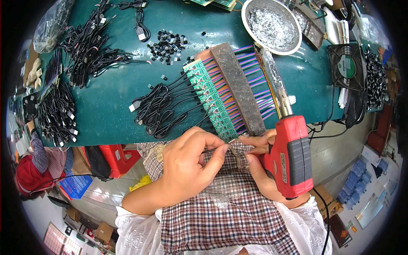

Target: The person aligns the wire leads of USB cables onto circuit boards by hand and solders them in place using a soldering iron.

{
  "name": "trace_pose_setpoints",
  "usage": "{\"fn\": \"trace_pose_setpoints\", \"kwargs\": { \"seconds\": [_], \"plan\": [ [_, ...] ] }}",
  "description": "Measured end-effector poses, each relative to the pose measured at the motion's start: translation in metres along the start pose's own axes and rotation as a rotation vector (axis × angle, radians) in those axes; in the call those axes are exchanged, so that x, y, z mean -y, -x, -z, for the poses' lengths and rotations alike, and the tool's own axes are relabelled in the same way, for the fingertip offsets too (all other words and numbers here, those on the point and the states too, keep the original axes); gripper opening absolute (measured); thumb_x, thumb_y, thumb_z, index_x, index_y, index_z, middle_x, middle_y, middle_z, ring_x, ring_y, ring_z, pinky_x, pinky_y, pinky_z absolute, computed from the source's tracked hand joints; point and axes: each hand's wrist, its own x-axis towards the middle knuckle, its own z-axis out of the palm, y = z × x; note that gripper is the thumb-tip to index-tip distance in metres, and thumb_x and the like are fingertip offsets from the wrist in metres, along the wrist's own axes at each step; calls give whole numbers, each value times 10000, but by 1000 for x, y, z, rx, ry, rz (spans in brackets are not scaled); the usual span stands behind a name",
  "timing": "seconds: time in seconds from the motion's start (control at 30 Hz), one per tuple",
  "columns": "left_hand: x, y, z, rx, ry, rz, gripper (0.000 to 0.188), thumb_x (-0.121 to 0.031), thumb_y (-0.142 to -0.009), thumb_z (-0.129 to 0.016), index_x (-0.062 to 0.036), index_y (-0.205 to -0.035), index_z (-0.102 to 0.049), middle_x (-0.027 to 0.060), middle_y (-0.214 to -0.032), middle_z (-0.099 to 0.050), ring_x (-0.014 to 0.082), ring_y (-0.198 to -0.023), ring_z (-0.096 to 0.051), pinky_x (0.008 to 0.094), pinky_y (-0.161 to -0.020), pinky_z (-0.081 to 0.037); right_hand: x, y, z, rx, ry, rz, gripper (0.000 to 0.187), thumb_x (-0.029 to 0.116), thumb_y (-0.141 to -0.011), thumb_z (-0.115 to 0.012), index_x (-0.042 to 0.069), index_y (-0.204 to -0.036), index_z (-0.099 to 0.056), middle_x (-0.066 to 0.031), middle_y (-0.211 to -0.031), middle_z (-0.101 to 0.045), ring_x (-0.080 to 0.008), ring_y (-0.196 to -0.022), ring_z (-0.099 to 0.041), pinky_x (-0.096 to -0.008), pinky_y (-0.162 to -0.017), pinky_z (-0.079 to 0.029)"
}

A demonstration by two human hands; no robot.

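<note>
My left hand point(187, 159) is closed, its thumb and index finger pinching a thin black cable point(209, 151) close to the front edge of the bench. My right hand point(265, 178) wraps the grip of a red and black soldering gun point(294, 157), whose tip points away over the bench. The right fingertips come close to the left ones, near the cable's end; whether they touch it cannot be made out. Just beyond lies a row of green circuit boards point(208, 97) with black USB cables point(159, 108) on the left and striped ribbon wires point(250, 70) passing under a flat metal bar point(238, 87).
A round metal bowl point(272, 25) of silvery scraps stands at the back. Black connectors point(167, 46) and cable bundles point(87, 51) cover the left of the green bench point(106, 114). On the right stands a fan point(346, 67). Another person point(38, 168) sits far left.
</note>
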Motion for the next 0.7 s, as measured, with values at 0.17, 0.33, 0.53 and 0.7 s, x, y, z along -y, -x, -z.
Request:
{"fn": "trace_pose_setpoints", "kwargs": {
  "seconds": [0.17,0.33,0.53,0.7],
  "plan": [
    [-2,-3,-1,-34,-53,-43,122,14,-852,-810,-10,-913,-707,23,-824,-659,0,-555,-471,198,-468,-332,-6,7,-6,-54,-155,-63,716,-229,-798,-691,-32,-1380,-323,-257,-1228,-661,-265,-1012,-741,-252,-688,-639],
    [-5,-5,-2,-105,-117,-32,126,-58,-825,-816,-52,-854,-693,49,-785,-670,159,-549,-595,304,-483,-445,-14,12,-1,5,-86,-44,670,-168,-820,-713,-16,-1360,-347,-201,-1107,-724,-274,-1015,-709,-327,-767,-617],
    [5,-18,-4,-241,-278,-151,149,-63,-815,-826,-69,-847,-681,46,-760,-640,197,-594,-632,326,-517,-473,-5,5,23,18,-18,0,489,-97,-765,-767,-10,-1201,-562,-136,-970,-751,-293,-933,-664,-419,-770,-541],
    [15,-27,-8,-271,-396,-215,163,-62,-797,-828,-78,-845,-673,40,-754,-614,215,-618,-636,341,-530,-479,-12,46,34,-83,44,-110,365,-61,-679,-802,5,-1015,-676,-147,-1021,-661,-307,-860,-654,-388,-732,-526]
  ]
}}
